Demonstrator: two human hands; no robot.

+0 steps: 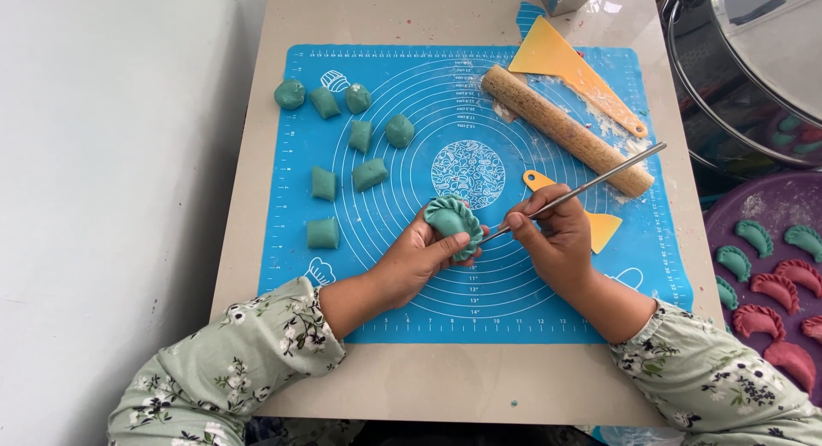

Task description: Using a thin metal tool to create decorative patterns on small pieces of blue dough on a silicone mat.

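Note:
My left hand (419, 253) holds a teal dumpling (454, 223) with a pleated rim, just above the blue silicone mat (514, 300). My right hand (552, 236) grips a thin metal rod (591, 187) like a pen. The rod's tip touches the dumpling's right edge. Both sleeves are pale green with a flower print.
Several teal dough pieces (342, 146) lie on the mat's left side. A wooden rolling pin (565, 129) and an orange scraper (569, 65) lie at the upper right, and a small orange scraper (604, 228) sits behind my right hand. A purple tray (753, 206) of teal and pink dumplings and a steel pot (736, 78) stand at right.

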